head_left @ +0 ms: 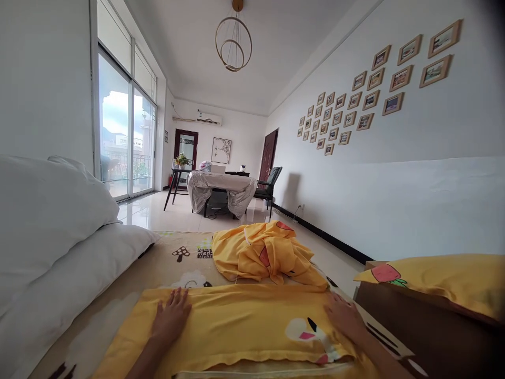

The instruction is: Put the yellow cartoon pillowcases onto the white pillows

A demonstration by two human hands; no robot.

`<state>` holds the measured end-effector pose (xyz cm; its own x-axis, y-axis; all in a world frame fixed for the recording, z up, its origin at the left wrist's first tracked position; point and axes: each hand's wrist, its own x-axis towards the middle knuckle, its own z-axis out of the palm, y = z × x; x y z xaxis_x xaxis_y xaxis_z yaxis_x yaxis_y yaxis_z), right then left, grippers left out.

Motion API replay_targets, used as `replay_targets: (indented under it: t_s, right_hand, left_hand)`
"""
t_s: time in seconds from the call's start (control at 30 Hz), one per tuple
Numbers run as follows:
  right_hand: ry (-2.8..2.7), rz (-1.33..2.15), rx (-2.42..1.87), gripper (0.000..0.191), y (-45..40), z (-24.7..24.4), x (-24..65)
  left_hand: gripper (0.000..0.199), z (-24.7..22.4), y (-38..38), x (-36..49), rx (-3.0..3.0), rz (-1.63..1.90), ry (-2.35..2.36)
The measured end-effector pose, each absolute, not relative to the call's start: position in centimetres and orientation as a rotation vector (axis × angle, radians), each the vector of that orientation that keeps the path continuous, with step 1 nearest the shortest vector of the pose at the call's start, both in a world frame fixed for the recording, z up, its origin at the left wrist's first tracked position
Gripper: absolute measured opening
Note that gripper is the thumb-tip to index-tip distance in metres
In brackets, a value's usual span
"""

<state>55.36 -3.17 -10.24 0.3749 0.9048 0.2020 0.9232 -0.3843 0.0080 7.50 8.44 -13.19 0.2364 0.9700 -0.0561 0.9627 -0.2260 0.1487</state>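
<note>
A yellow printed cloth [236, 321], folded with a straight far edge, lies flat in front of me; it looks like a pillowcase or similar bedding. My left hand [172, 313] rests on its left part, fingers stretched out toward the far edge. At its right end my right hand [344, 315] lies flat, with the fingertips near the far right corner. Just beyond is a crumpled heap of yellow cloth [260, 252] with carrot prints. Both lie on a beige patterned blanket [169, 263].
White pillows [51, 221] are stacked at the left. To the right stands a cardboard box [426, 326] with yellow cloth [445, 271] over its top. Farther back are a covered table [221, 181], a black chair [270, 187] and a plant [182, 160] on a stand.
</note>
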Motion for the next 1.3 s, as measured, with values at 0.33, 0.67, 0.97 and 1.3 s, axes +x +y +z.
replay_targets:
  t_s: [0.33, 0.67, 0.97, 1.3]
  right_hand:
    - [-2.456, 0.337, -1.922, 0.056, -7.4, -9.9, 38.1]
    - [-2.209, 0.344, -1.882, 0.05, -8.5, -12.7, 41.4]
    - [-2.223, -0.016, -1.78, 0.04, -7.8, -14.4, 42.8]
    - [-2.092, -0.121, -1.645, 0.03, -7.6, -15.8, 43.4]
  left_hand:
    - [0.065, -10.7, 2.6, 12.8, 2.649, -0.041, 1.013]
    - [0.023, -11.1, -0.6, 15.8, 2.902, 0.022, 0.736]
    - [0.023, -11.3, -0.4, 16.7, 3.001, -0.083, 0.848]
    - [0.023, -10.4, -0.6, 16.1, 3.066, -0.062, 0.76]
